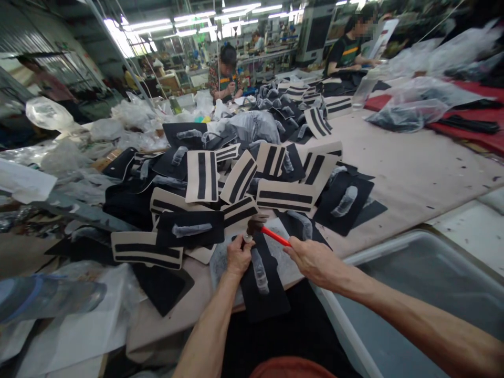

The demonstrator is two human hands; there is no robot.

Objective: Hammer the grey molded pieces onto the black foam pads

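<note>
The right hand (311, 258) grips a red-handled hammer (276, 236), whose shaft slants from the hand toward the far left, its head beside the top of a short metal tool (247, 238) pinched upright in the left hand (238, 257). Below them, at the near edge of the desk (397, 168), a black panel (271, 305) lies on a grey slab (218, 262); its long axis runs from far to near, angling slightly right, as does its plastic-wrapped strip (260, 273), and its near end overhangs the edge. Striped panels (202, 176) crowd the far side; open room lies toward the desk's right edge, beyond a pale bin (364, 255). The left hand covers the tool's lower end, and whether the blurred hammer head touches it is unclear.
</note>
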